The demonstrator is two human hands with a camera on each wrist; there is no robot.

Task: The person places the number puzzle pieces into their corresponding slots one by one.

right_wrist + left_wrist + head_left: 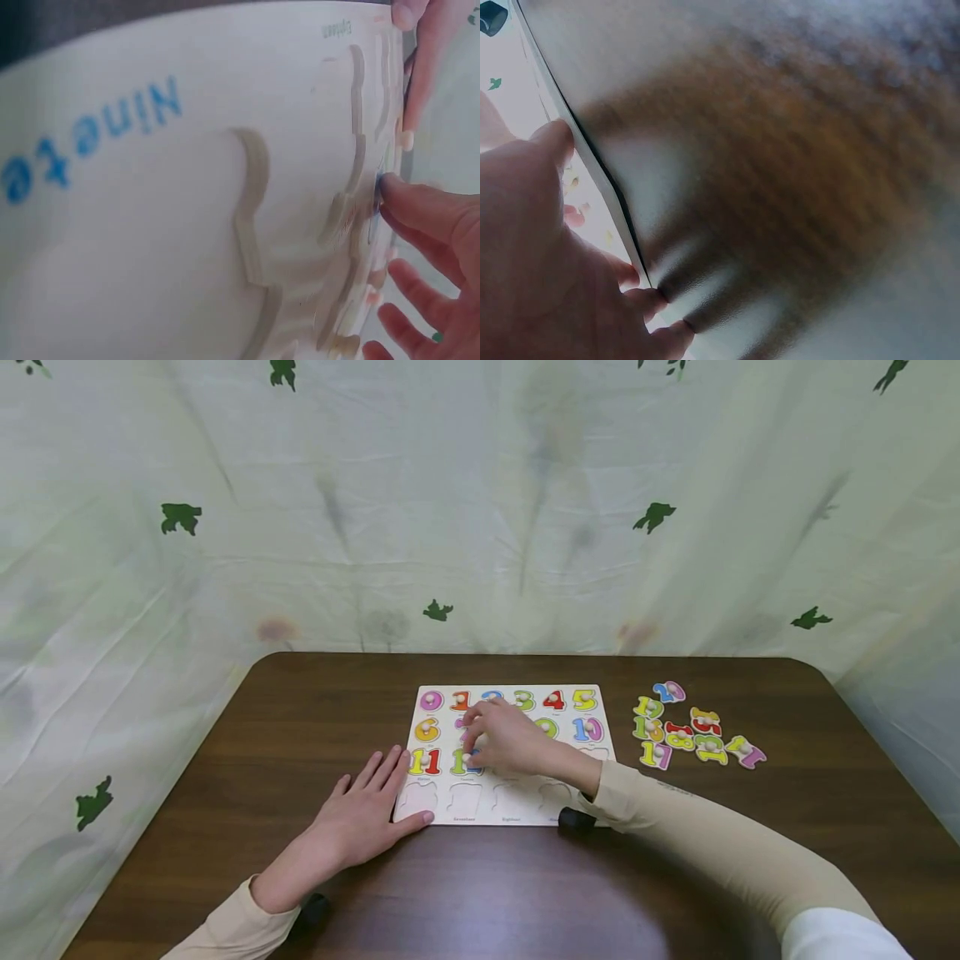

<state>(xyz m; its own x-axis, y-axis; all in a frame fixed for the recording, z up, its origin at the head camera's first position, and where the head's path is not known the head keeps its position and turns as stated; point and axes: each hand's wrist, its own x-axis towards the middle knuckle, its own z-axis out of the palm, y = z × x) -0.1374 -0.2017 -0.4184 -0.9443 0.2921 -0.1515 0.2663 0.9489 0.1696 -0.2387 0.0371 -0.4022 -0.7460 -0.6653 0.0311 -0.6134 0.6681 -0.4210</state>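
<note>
A white number puzzle board (pixel 517 806) lies on a dark wooden table (pixel 300 718). Coloured numbers fill its top rows, and the bottom row shows empty recesses (pixel 251 217). My right hand (pixel 480 752) reaches over the board's middle, its fingers curled down and pinching the knob of the number 12 piece (pixel 459 763). In the right wrist view a fingertip (pixel 394 191) touches that piece's blue edge. My left hand (pixel 375 802) lies flat on the table at the board's lower left corner, thumb on the board. The left wrist view shows its fingers (pixel 555 139) against the board's edge (pixel 592 169).
Several loose number pieces (pixel 693 735) lie in a cluster on the table to the right of the board. A pale cloth with green leaf prints (pixel 480 527) hangs behind and around the table. The table's rounded front edge is close to my arms.
</note>
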